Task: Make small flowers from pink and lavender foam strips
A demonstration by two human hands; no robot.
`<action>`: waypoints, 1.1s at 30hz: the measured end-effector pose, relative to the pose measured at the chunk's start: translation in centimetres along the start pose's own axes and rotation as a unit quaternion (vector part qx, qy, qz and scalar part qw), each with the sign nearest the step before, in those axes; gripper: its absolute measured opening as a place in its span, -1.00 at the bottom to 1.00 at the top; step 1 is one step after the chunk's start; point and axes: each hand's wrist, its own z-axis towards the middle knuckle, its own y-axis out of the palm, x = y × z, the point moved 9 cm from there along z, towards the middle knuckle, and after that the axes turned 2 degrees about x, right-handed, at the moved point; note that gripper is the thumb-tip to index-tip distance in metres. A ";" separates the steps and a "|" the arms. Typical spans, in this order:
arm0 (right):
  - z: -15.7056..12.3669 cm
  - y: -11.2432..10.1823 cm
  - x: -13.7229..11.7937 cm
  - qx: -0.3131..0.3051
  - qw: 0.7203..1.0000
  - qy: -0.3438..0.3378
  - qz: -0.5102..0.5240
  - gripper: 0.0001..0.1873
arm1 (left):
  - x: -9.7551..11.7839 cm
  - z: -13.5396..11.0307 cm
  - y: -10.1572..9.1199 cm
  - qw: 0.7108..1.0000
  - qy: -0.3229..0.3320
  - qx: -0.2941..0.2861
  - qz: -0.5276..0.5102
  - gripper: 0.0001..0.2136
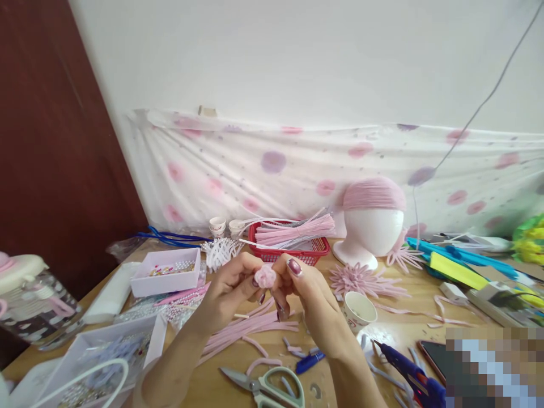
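Between my two hands, above the middle of the table, is a small pink pipe-cleaner flower (266, 276). My left hand (232, 289) pinches it from the left with thumb and forefinger. From the other side my right hand (300, 289) closes its fingers at the flower's edge; the exact grip is partly hidden. Below the hands lie loose pink pipe cleaners (242, 331). Scissors (267, 388) with pale green handles rest nearer to me, beside a blue pen-like item (310, 361). A paper cup (359, 311) stands just right of my right hand.
Behind are a red basket (301, 256) of pipe cleaners and a white foam head (372, 229) wound with pink strands. A blue glue gun (410, 371) lies at right, near a phone (433, 360). White boxes (144, 289) and a lidded jar (36, 300) occupy the left.
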 end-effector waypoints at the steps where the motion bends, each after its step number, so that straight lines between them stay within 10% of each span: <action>1: 0.0 -0.3 0.1 0.014 1.000 0.007 -0.011 -0.53 | 0.2 0.0 -0.1 1.000 0.003 0.008 0.019 -0.75; 17: 1.0 -0.8 -0.8 -0.003 0.967 -0.049 -0.249 -0.66 | 2.4 -0.1 0.3 0.963 0.041 -0.036 0.265 -0.83; 26: 1.4 -1.7 3.6 0.080 0.974 0.093 -0.188 -0.58 | 4.2 -1.6 3.5 0.736 0.324 0.013 0.594 -0.80; 33: 1.7 -1.4 2.4 0.051 0.957 0.054 -0.280 -0.63 | 4.3 -0.8 2.7 0.792 0.264 0.001 0.551 -0.81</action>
